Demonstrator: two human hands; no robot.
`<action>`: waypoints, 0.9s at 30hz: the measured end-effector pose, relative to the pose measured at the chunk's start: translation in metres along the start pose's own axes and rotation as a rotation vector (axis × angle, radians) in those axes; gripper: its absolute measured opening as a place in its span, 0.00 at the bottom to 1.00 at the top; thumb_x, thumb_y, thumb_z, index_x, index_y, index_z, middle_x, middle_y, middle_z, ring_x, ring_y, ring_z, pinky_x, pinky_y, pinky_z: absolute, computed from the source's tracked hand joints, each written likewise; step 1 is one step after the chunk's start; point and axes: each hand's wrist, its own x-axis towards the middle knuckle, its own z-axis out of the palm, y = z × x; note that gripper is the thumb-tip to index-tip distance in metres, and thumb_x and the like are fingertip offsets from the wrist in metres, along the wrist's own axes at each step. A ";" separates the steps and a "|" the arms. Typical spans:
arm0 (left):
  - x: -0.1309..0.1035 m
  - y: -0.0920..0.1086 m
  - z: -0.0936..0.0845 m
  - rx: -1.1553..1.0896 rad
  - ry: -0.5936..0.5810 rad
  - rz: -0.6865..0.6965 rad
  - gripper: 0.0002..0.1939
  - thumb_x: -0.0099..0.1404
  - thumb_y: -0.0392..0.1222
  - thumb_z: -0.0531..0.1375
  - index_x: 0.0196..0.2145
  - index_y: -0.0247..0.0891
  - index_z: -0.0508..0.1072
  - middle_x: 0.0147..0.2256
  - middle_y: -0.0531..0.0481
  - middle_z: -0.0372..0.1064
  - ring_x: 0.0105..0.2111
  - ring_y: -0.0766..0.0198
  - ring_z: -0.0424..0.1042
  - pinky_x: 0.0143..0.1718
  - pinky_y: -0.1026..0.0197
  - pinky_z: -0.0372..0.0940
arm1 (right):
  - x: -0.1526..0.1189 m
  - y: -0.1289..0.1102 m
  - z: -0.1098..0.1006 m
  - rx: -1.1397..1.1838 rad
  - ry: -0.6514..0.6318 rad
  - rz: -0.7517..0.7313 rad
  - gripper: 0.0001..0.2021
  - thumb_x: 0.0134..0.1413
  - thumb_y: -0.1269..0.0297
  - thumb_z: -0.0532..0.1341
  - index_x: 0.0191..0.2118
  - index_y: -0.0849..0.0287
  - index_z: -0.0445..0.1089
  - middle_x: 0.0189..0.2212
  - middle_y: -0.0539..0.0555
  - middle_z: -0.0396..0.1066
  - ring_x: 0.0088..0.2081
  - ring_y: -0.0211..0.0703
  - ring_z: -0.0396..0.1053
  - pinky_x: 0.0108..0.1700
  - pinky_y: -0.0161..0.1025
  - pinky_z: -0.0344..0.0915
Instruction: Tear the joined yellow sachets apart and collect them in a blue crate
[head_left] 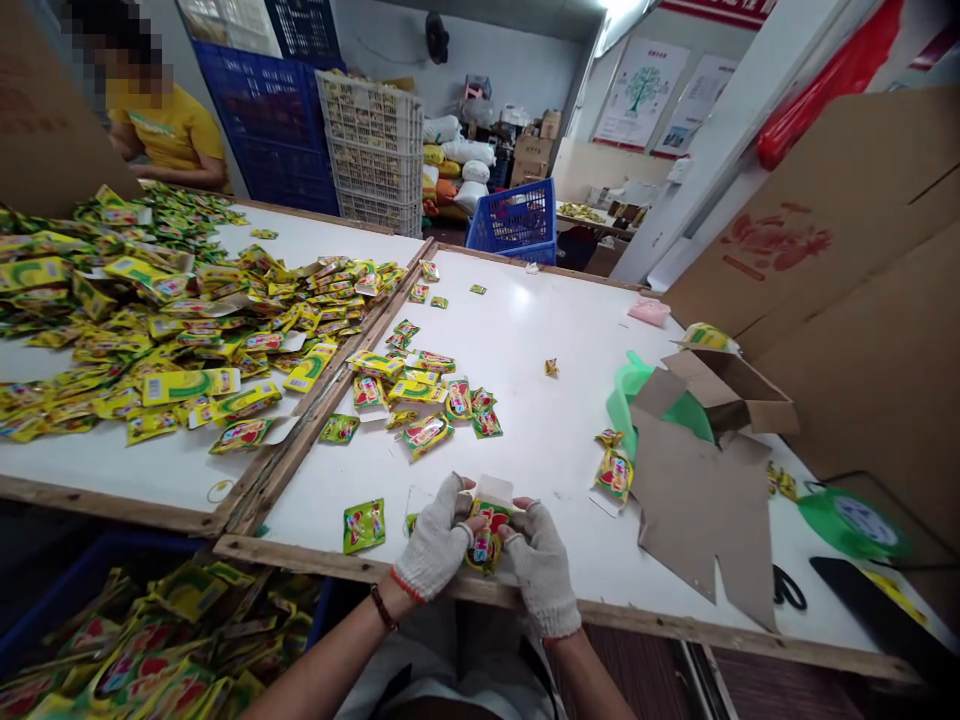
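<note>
While both gloved hands meet at the near edge of the white table (540,330), the left hand (435,545) and right hand (541,565) clamp together on a small open carton (491,505) stuffed with yellow-green sachets. One loose sachet (364,525) lies just left of the carton; a flattened cardboard box (697,500) lies to its right.

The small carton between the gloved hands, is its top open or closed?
Open. The small carton has its white top flap standing up, and a sachet sits at it between the left hand and right hand.
</note>
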 end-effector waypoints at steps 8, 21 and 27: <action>0.007 0.005 -0.019 0.078 -0.214 0.126 0.08 0.57 0.37 0.55 0.36 0.34 0.70 0.35 0.48 0.70 0.38 0.61 0.68 0.43 0.59 0.63 | 0.010 -0.006 -0.009 -0.263 -0.044 -0.077 0.12 0.48 0.61 0.57 0.35 0.62 0.71 0.33 0.57 0.74 0.36 0.46 0.70 0.40 0.42 0.68; 0.019 0.011 -0.026 0.148 -0.247 0.061 0.10 0.57 0.42 0.56 0.31 0.32 0.69 0.26 0.53 0.64 0.28 0.68 0.62 0.30 0.67 0.59 | 0.027 -0.038 -0.008 -0.461 -0.217 -0.200 0.13 0.53 0.60 0.54 0.33 0.59 0.75 0.28 0.52 0.75 0.32 0.42 0.70 0.35 0.36 0.66; 0.029 0.021 -0.030 0.317 -0.288 0.098 0.13 0.60 0.44 0.53 0.25 0.33 0.69 0.21 0.55 0.58 0.23 0.70 0.56 0.24 0.68 0.52 | 0.032 -0.045 -0.009 -0.496 -0.266 -0.186 0.12 0.52 0.63 0.55 0.32 0.60 0.75 0.26 0.51 0.74 0.29 0.40 0.70 0.31 0.34 0.65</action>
